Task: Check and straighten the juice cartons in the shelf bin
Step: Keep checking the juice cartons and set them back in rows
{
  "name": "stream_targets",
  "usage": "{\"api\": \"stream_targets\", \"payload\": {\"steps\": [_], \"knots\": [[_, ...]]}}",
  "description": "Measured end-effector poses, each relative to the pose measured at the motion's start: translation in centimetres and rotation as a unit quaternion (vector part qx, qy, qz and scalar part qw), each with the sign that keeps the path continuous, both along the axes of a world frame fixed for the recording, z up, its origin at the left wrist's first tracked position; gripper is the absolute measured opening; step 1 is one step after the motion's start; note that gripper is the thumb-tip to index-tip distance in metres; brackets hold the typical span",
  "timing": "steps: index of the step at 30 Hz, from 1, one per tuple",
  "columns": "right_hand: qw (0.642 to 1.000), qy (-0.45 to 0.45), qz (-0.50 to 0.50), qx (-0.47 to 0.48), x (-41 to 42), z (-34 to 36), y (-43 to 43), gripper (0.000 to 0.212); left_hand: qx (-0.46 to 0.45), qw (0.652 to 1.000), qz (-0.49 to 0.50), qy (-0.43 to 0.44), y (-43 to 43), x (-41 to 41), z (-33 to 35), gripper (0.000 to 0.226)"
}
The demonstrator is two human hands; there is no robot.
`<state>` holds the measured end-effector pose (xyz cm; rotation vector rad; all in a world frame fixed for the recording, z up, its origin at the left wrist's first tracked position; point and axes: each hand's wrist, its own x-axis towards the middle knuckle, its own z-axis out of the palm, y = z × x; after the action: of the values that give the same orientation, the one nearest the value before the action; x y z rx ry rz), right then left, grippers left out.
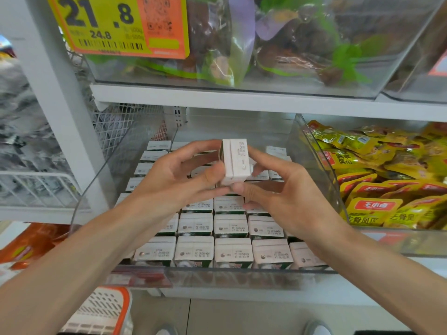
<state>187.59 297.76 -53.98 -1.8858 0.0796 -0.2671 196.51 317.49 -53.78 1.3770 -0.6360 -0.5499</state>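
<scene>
A small white-topped juice carton [236, 161] is lifted above the clear shelf bin [242, 276], its printed top facing me. My left hand [179, 175] grips its left side, thumb on the lower edge. From the right, my right hand [278, 189] holds it with fingertips on the bottom and far side. Below, several rows of matching cartons [231, 226] stand upright in the bin, tops showing date print. My hands hide part of the middle rows.
A neighbouring clear bin [321, 165] at right holds yellow snack packets [377, 180]. Above the shelf board [217, 97] sits a bin of bagged goods with a yellow price tag [116, 25]. A white wire basket [36, 187] is at left, an orange-rimmed basket [101, 313] below.
</scene>
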Motion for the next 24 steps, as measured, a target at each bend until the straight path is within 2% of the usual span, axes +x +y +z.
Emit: {"api": "stream_targets", "payload": {"steps": [2,7,10,13,17,19,24], "knots": [[1.000,0.004,0.005,-0.027,0.0,-0.1,-0.2,0.067,-0.010,1.000,0.007,0.024,0.0,0.0,0.1,0.043],[0.993,0.038,0.095,0.059,-0.4,0.3,0.0,0.067,0.013,0.999,0.031,0.008,0.1,0.1,-0.2,0.038],[0.989,0.049,0.105,0.091,-0.3,0.6,-0.1,0.068,0.011,0.999,0.031,0.002,0.1,0.2,-0.3,0.034],[0.979,0.075,0.098,0.162,0.0,1.0,-0.3,0.070,0.009,0.999,0.037,0.013,-0.1,0.2,-0.1,0.037],[0.973,0.093,0.093,0.192,0.4,1.2,-0.1,0.040,0.005,0.999,0.030,0.010,-0.3,0.0,-0.1,0.035],[0.975,0.094,0.088,0.178,0.3,1.1,0.1,0.032,0.009,0.999,0.031,0.012,-0.3,-0.1,0.0,0.035],[0.981,0.084,0.086,0.150,0.2,1.0,0.1,0.017,0.031,0.996,0.046,0.070,-0.2,0.2,-0.2,0.065]]}}
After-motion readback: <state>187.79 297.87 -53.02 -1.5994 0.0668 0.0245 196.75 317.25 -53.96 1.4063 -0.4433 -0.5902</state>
